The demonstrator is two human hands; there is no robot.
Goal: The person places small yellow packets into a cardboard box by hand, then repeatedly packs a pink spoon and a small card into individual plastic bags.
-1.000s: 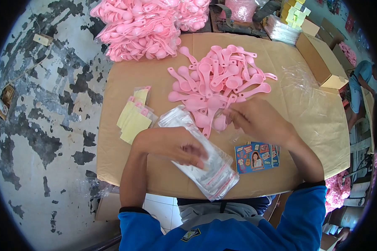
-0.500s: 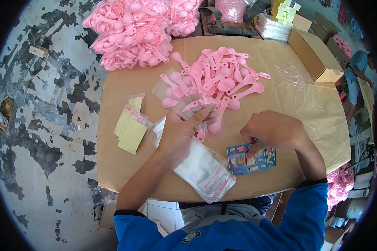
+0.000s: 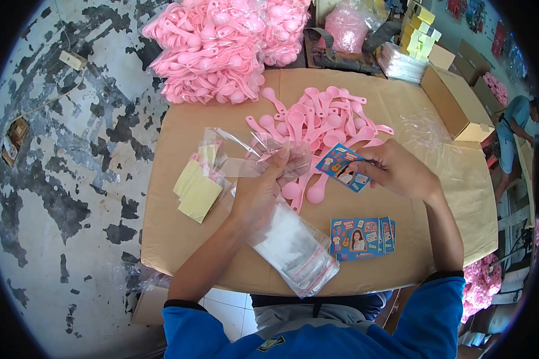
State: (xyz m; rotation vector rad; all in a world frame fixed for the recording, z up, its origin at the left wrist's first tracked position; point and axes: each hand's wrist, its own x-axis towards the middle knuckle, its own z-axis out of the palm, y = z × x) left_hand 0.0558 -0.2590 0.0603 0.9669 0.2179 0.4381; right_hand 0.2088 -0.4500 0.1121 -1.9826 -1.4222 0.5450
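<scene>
My left hand [image 3: 259, 194] is closed on a clear plastic bag [image 3: 236, 163], pinched between thumb and fingers above the stack of clear bags [image 3: 290, 239]. Between the fingers of my right hand [image 3: 404, 170] is a blue printed card [image 3: 341, 163], close to the bag's right side. More blue cards [image 3: 356, 239] lie in an overlapping stack below that hand. Just beyond both hands spreads a loose pile of pink measuring spoons [image 3: 323, 122]. Several packed bags with pale yellow cards [image 3: 199, 194] lie left of my left hand, partly behind the clear bag.
Large bags of pink spoons [image 3: 212, 54] stand at the table's far left edge. A cardboard box [image 3: 458, 105] sits at the far right, near crumpled clear plastic [image 3: 428, 131]. Another person [image 3: 512, 131] is at the right. Brown paper covers the table [image 3: 389, 281].
My right hand has lifted a blue card off the stack and carried it up toward my left hand. The clear bag in my left hand now stretches out to the left. The view has shifted slightly.
</scene>
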